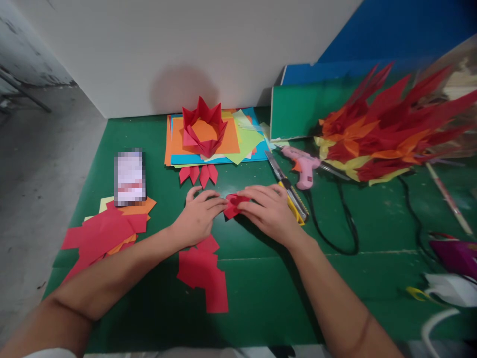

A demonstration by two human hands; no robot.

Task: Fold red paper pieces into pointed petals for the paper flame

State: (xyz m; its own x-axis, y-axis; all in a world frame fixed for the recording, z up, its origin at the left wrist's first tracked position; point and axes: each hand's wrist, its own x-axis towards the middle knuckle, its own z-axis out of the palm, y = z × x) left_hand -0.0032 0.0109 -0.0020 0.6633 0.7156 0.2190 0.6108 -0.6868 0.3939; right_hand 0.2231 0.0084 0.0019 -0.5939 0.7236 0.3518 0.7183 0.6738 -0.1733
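Between my two hands is a small folded piece of red paper (232, 207), its top edge curling open. My left hand (199, 216) pinches its left side with the fingertips, while my right hand (270, 211) grips its right side with bent fingers. Flat red paper pieces (203, 271) lie just below my left hand. Just beyond that hand sit several small red folded paper petals (198, 175). Farther back, a ring of red folded paper points (204, 144) rests on a stack of coloured paper sheets (242, 158).
A phone (129, 176) and a pile of red and orange paper (102, 233) lie at the left. Right of my right hand are a utility knife (286, 186) and a pink glue gun (303, 166) with a black cord. A red-orange paper flame shape (395, 134) stands at the far right.
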